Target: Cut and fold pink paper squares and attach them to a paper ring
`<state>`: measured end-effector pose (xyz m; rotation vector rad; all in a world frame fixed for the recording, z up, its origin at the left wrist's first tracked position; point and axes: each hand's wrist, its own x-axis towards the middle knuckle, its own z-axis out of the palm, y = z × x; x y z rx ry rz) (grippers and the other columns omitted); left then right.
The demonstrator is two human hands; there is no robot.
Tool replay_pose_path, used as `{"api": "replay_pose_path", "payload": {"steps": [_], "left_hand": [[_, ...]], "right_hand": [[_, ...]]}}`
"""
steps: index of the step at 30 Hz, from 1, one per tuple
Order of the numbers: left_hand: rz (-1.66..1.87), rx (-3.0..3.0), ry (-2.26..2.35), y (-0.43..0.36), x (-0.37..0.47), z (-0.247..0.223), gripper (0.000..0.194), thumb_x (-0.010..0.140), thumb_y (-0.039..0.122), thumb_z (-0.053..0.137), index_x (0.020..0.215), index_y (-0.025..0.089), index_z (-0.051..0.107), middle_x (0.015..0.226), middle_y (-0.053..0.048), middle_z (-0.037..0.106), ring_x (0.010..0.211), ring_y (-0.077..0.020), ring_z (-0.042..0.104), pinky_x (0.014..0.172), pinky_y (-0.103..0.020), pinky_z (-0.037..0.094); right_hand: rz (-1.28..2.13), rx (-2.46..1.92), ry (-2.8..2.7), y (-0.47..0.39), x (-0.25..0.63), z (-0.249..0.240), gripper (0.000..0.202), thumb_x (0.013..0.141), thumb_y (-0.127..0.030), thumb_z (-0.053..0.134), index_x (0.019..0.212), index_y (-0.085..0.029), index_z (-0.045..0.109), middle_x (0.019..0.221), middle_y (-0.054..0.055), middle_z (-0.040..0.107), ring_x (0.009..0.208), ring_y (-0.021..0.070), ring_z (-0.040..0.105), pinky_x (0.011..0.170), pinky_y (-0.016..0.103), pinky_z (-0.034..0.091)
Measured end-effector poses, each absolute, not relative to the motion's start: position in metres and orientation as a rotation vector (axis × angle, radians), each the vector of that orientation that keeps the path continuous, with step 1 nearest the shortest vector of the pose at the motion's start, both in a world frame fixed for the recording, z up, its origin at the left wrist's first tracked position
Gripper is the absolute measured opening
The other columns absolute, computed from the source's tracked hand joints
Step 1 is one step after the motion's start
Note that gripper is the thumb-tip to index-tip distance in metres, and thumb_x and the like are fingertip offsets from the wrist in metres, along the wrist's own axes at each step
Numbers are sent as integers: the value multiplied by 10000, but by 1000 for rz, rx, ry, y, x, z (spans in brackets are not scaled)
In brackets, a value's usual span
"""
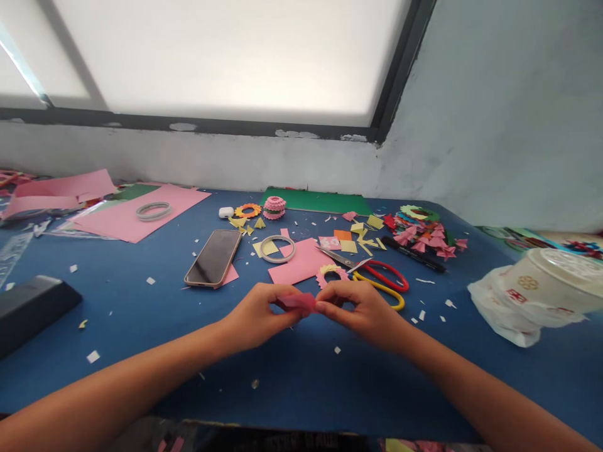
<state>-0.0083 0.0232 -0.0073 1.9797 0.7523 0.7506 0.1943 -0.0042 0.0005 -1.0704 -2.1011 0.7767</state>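
Note:
A small folded piece of pink paper (pixel 299 301) is held up above the front of the blue table. My left hand (pixel 257 314) pinches it between thumb and fingers. The fingertips of my right hand (pixel 362 309) close on its right end, so both hands meet there. Just behind my right hand lie open scissors (pixel 384 276) with one red and one yellow handle. Beside them is a toothed pink and yellow paper ring (pixel 331 275). Further back, a roll of tape (pixel 277 249) rests near a pink paper sheet (pixel 301 260).
A phone (pixel 213 257) lies left of the middle. Pink sheets and another tape roll (pixel 153 211) are at the back left. A black pen (pixel 414 254) lies by a pile of folded paper pieces (pixel 426 233). A bagged paper bowl (pixel 541 282) stands at the right; scraps dot the blue table (pixel 155 320).

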Motion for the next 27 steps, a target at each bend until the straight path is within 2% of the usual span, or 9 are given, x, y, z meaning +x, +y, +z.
{"api": "replay_pose_path", "payload": {"steps": [4, 7, 9, 14, 18, 20, 22, 25, 27], "left_hand": [[1100, 2368, 456, 20, -12, -9, 139, 774, 72, 553, 856, 149, 635, 898, -86, 693, 812, -160, 657, 715, -244, 520], [1318, 2486, 367, 21, -17, -8, 139, 757, 43, 549, 811, 162, 595, 879, -83, 678, 796, -149, 653, 686, -231, 521], [1369, 2552, 416, 22, -20, -8, 134, 753, 45, 541, 781, 171, 577, 882, -73, 661, 782, -145, 640, 668, -235, 515], [672, 2721, 776, 26, -18, -10, 319, 652, -10, 480, 872, 180, 611, 1078, -87, 602, 924, -214, 615, 741, -308, 510], [272, 2541, 783, 28, -17, -1, 434, 688, -38, 375, 955, 188, 633, 1169, -68, 569, 1020, -208, 577, 874, -325, 457], [279, 2327, 882, 30, -18, 4, 407, 757, 12, 343, 999, 184, 621, 1127, -59, 594, 992, -195, 576, 836, -303, 468], [300, 2071, 1003, 32, -19, 6, 319, 856, 162, 333, 1024, 180, 603, 1064, -62, 612, 881, -191, 594, 685, -277, 497], [259, 1875, 1053, 35, -19, 3, 367, 784, 383, 559, 1087, 176, 567, 973, -56, 601, 749, -178, 575, 538, -242, 462], [231, 1891, 1032, 36, -19, 1, 466, 668, 329, 696, 1088, 169, 571, 861, -21, 592, 719, -158, 554, 560, -231, 445]], "right_hand": [[427, -1192, -2281, -4, 212, 18, 224, 893, -341, 465, 860, -191, 629, 830, 28, 650, 750, 140, 589, 688, 250, 439], [-160, -1801, -2353, 9, 242, 21, 164, 831, -252, 539, 921, -153, 634, 941, 113, 645, 868, 255, 598, 682, 333, 437], [-239, -2146, -2449, 21, 261, 16, 155, 771, -248, 600, 846, -120, 647, 878, 148, 647, 838, 305, 605, 611, 338, 426], [-45, -2159, -2540, 41, 284, -4, 245, 829, -372, 525, 861, -149, 619, 873, 109, 648, 741, 223, 630, 582, 283, 416], [50, -2068, -2504, 44, 292, -13, 284, 843, -438, 478, 858, -171, 573, 906, 90, 642, 755, 199, 615, 611, 267, 416], [78, -2057, -2431, 44, 295, -16, 298, 846, -458, 451, 841, -175, 545, 872, 90, 646, 728, 206, 612, 603, 276, 409], [63, -2093, -2336, 44, 296, -18, 298, 845, -453, 435, 875, -171, 524, 825, 93, 653, 696, 218, 615, 585, 285, 401], [-57, -2099, -2192, 45, 297, -19, 325, 817, -424, 465, 981, -147, 503, 846, 117, 665, 720, 240, 629, 570, 290, 400], [-185, -2077, -2092, 45, 296, -18, 380, 777, -445, 508, 1010, -145, 501, 885, 127, 667, 753, 258, 637, 571, 294, 405]]}}
